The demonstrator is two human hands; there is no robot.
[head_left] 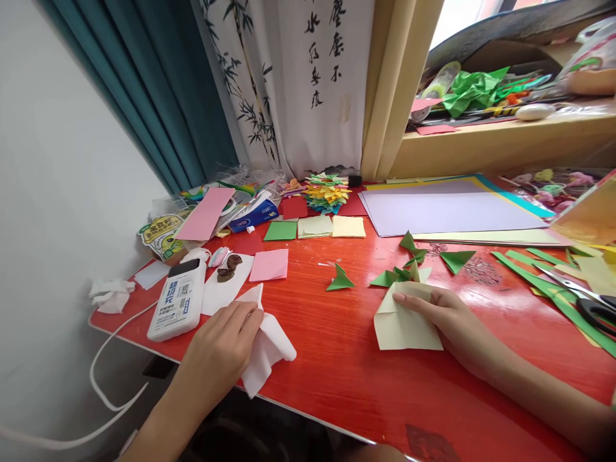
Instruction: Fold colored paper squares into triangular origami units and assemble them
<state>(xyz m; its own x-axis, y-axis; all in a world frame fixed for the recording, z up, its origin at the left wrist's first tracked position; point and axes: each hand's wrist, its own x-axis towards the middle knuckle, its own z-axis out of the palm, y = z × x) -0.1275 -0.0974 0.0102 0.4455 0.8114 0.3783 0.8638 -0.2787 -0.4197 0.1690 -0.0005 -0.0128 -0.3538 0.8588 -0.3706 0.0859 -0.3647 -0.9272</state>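
My left hand is closed around a crumpled white tissue at the table's near left edge. Between the thumb and fingers of my right hand is a creased pale yellow paper square, held just over the red tabletop. Behind that sheet lie several folded green paper triangles, partly hidden by it. One green triangle sits apart to the left, another to the right. Stacks of small squares stand farther back: pink, green, pale green and cream.
Black-handled scissors rest on green paper strips at the right. Large lilac sheets lie at the back, beside a multicoloured folded-paper piece. A white wipes pack and a white cable are at the left.
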